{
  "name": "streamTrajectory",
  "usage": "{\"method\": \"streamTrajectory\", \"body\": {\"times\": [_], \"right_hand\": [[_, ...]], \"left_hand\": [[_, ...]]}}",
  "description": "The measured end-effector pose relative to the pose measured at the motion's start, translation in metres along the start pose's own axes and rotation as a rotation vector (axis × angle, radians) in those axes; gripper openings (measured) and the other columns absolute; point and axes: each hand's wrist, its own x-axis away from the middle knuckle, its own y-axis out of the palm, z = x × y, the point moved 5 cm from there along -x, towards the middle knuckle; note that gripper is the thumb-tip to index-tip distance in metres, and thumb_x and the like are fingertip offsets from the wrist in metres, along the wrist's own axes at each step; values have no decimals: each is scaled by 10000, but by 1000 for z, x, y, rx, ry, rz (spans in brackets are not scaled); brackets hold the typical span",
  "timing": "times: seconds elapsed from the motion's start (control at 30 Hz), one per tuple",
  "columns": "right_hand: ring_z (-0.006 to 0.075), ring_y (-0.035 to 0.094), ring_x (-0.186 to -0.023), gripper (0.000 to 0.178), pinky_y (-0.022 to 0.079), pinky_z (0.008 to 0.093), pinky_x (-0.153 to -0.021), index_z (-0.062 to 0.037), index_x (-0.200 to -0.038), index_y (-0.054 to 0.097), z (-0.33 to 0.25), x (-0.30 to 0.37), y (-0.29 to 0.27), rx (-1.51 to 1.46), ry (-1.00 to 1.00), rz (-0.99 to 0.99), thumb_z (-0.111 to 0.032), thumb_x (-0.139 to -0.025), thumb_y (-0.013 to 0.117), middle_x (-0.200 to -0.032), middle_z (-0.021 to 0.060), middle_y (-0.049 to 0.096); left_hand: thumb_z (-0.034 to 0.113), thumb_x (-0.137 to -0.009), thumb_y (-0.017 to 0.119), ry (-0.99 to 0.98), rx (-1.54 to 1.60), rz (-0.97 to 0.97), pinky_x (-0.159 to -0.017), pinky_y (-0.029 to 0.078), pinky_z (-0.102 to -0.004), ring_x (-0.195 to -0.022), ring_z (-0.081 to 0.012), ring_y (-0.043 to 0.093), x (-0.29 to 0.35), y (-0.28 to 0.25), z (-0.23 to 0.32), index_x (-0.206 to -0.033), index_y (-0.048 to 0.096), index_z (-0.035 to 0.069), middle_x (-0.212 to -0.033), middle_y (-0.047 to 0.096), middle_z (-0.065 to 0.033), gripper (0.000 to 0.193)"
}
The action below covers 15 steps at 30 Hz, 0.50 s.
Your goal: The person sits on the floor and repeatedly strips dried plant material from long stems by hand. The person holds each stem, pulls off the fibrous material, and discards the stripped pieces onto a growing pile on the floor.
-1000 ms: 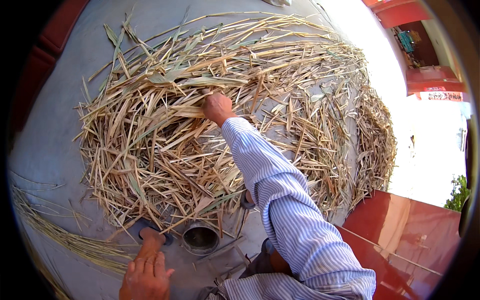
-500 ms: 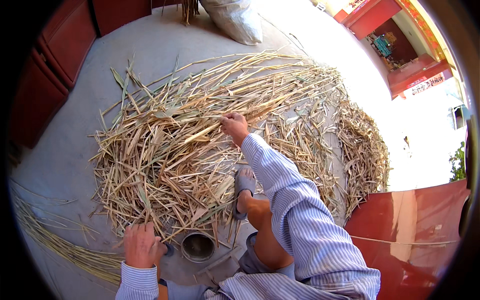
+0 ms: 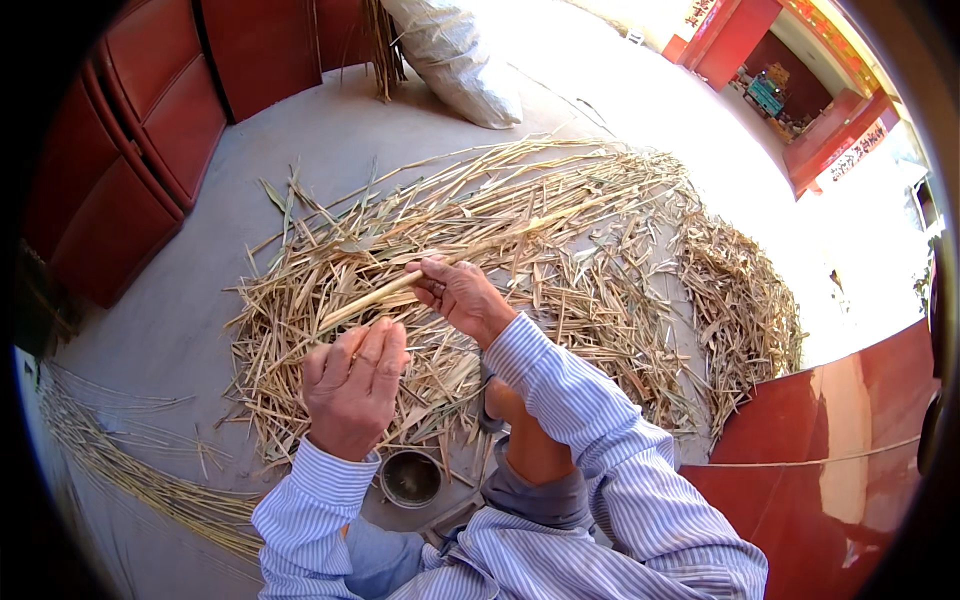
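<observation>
In my right hand is a long, pale-yellow dry stalk, pinched between thumb and fingers. One end slants down to the left and the other runs off to the upper right over the pile. My left hand is raised just below the stalk's lower-left end, back upward, fingers stretched and slightly apart. Its thumb and palm are hidden, and I see nothing in it. Beneath both hands spreads a heap of dry stalks and leaves.
A dark round bowl sits on the floor near my legs. Thin stems lie at the left. Stripped leaves form a pile at the right. A white sack and red panels stand at the back; a red sheet is at right.
My left hand has risen from beside my knee toward the stalk. My right hand has come slightly nearer with the stalk in it. The whole view has shifted a little.
</observation>
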Motion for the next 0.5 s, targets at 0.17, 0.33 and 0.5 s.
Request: {"method": "streamTrajectory", "body": {"times": [0.17, 0.33, 0.5], "right_hand": [[133, 679, -836, 82, 570, 216, -665, -68, -987, 600, 54, 8, 43, 15, 88, -163, -139, -947, 610, -926, 68, 694], [115, 624, -730, 122, 546, 239, -625, -68, -936, 613, 29, -28, -3, 25, 61, 43, -173, -976, 565, -864, 49, 669], [103, 603, -672, 131, 544, 230, -574, -43, -979, 618, -48, -57, -89, -110, -187, 241, -164, -972, 568, -855, 53, 686]], "left_hand": [[199, -769, 720, -146, -128, -354, -729, 417, -372, -804, -199, 605, 11, 49, -52, -900, 661, 69, -855, 673, -32, 194], [151, -753, 728, -343, -80, -310, -704, 386, -374, -721, -226, 579, 30, 15, -101, -773, 610, 78, -702, 607, -41, 140], [110, -669, 776, -515, -285, -342, -755, 379, -376, -759, -241, 576, 40, -46, -156, -796, 592, 77, -745, 600, -55, 225]]}}
